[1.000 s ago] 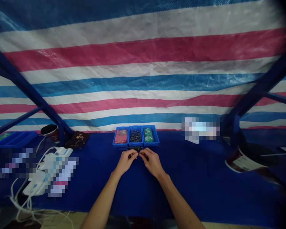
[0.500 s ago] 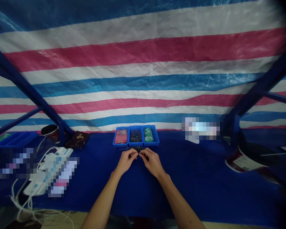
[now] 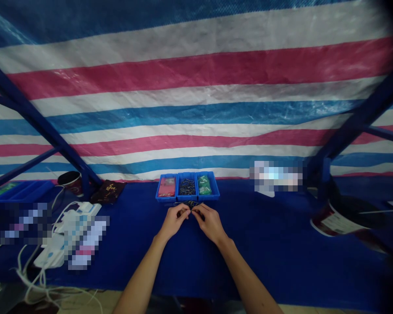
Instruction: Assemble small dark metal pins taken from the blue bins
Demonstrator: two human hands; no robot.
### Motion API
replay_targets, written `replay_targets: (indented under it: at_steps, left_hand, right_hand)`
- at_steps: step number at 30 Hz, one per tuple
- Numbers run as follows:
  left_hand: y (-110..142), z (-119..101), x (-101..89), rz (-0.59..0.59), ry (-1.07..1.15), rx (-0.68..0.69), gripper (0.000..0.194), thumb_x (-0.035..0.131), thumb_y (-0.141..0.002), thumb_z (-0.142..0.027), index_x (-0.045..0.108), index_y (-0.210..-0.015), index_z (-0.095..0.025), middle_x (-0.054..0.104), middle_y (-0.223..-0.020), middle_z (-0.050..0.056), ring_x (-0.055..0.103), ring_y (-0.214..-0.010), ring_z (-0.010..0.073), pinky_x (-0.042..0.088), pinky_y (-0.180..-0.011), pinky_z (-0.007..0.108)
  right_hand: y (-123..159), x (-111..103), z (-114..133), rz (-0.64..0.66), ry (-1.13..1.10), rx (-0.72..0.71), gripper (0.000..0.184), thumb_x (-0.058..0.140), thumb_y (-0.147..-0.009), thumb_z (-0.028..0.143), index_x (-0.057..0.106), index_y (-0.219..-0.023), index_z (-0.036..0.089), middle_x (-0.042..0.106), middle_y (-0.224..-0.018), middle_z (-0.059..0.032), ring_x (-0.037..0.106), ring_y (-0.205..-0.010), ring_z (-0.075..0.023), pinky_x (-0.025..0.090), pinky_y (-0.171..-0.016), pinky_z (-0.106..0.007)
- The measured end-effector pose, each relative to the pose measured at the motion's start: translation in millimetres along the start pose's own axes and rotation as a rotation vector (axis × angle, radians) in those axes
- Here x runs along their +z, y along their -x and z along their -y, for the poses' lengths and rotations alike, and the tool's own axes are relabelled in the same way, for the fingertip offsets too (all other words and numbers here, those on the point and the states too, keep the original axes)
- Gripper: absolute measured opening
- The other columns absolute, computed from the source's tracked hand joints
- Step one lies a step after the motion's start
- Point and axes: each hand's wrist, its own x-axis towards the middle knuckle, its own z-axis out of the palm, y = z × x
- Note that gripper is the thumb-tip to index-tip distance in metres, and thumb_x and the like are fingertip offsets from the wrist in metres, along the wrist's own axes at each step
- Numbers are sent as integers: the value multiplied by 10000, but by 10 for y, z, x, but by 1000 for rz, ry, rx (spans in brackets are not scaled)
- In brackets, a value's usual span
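Note:
My left hand [image 3: 176, 218] and my right hand [image 3: 208, 219] meet over the blue tabletop, fingertips pinched together and almost touching. Whatever sits between the fingertips is too small to name. Just beyond them lies a little heap of dark, thin pieces [image 3: 191, 203], partly covered by my fingers. Behind it three blue bins stand side by side. The left bin [image 3: 166, 199] holds a pink-red packet, the middle bin [image 3: 187, 198] many dark, screw-like pieces, and the right bin [image 3: 216, 192] a green packet with small pale pieces.
White power strips with tangled cables [image 3: 57, 244] lie at the left, near a dark brown packet [image 3: 108, 192] and a cup [image 3: 70, 183]. A blue tray [image 3: 29, 192] is at far left. A dark red tub [image 3: 337, 220] stands right. Striped sheeting [image 3: 196, 117] hangs behind, between blue posts.
Both hands stay in nearly the same place, still pinched together. The view has shifted very slightly; nothing else visibly differs.

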Motion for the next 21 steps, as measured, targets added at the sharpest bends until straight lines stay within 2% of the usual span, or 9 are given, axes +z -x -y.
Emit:
replay_targets:
  at_steps: [7, 21]
  left_hand:
    - [7, -3, 4, 13, -11, 5, 287, 565, -956, -412, 693, -943, -156, 657, -680, 10, 573, -624, 140, 399, -627, 229]
    - [13, -34, -18, 42, -50, 35, 349, 544, -969, -372, 662, -741, -136, 637, -665, 14, 543, -624, 135, 375, -633, 226]
  right_hand:
    - [4, 3, 2, 9, -23, -9, 163, 511, -987, 225, 672, -971, 247, 672, -895, -24, 647, -762, -173, 485, -696, -273]
    - [8, 23, 13, 72, -20, 12, 151, 490, -985, 165, 611, -934, 240, 653, -916, -13, 638, -801, -166, 450, -731, -263]
